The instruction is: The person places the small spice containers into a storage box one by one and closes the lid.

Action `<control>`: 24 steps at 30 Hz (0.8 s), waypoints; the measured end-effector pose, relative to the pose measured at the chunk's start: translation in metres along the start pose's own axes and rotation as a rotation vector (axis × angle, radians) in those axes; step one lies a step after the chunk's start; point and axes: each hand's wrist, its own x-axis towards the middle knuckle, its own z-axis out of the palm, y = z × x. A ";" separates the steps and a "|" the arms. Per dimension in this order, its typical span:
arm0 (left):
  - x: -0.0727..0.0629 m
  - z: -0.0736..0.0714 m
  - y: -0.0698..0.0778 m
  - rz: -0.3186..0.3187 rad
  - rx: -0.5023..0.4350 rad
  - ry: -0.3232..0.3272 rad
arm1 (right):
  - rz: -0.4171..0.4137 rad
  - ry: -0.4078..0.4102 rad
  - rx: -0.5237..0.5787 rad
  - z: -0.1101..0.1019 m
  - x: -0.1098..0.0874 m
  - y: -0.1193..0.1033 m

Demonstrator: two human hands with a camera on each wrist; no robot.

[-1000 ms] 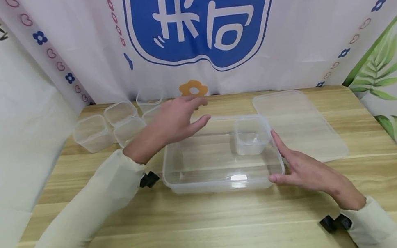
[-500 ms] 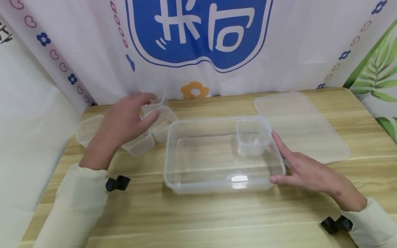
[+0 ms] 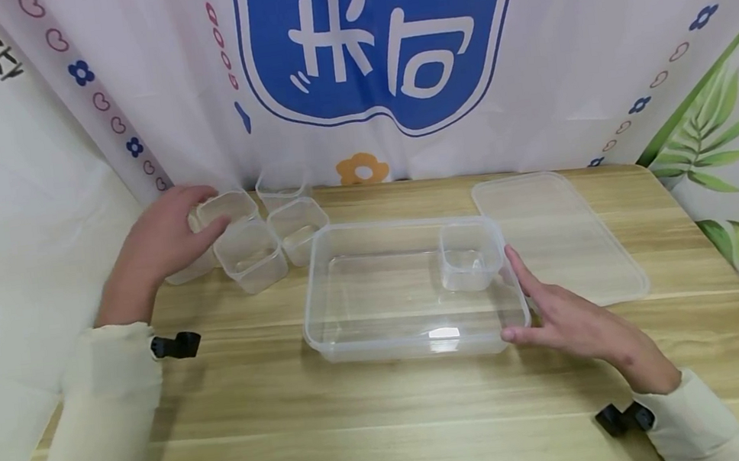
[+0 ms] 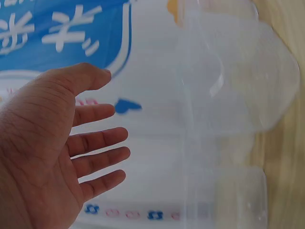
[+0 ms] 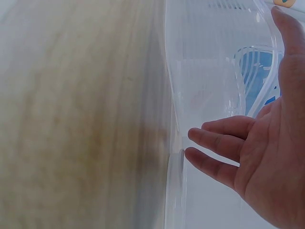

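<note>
My left hand [image 3: 159, 237] hovers over the leftmost of several small clear plastic containers and hides most of that container [image 3: 191, 272]. In the left wrist view its fingers [image 4: 100, 141] are spread, with nothing between them and the thumb. On its right are another small container [image 3: 253, 264] and one more [image 3: 302, 248]. At the middle of the table sits a large clear plastic box [image 3: 384, 346], lidless, with a small container [image 3: 469, 280] in its back right corner. My right hand [image 3: 571, 321] rests against the box's right side, fingers extended and thumb at the front corner.
A flat translucent lid [image 3: 565, 245] lies right of the box, behind my right hand. Two further small containers [image 3: 227, 208] stand at the back left, close to the printed curtain [image 3: 186, 91]. The wooden table [image 3: 394, 427] ends at the curtain.
My left hand has moved left from above the large box, passing over the small containers to the leftmost one. The right hand stays at the box.
</note>
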 end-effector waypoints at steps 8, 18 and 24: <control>-0.006 0.007 -0.034 -0.041 -0.046 -0.029 | 0.001 0.004 -0.009 -0.001 -0.001 0.001; -0.009 0.019 -0.064 -0.076 -0.088 -0.036 | 0.003 0.006 -0.009 0.000 -0.001 0.003; -0.016 0.023 -0.078 -0.090 -0.163 0.001 | 0.006 -0.005 -0.004 0.000 0.000 0.004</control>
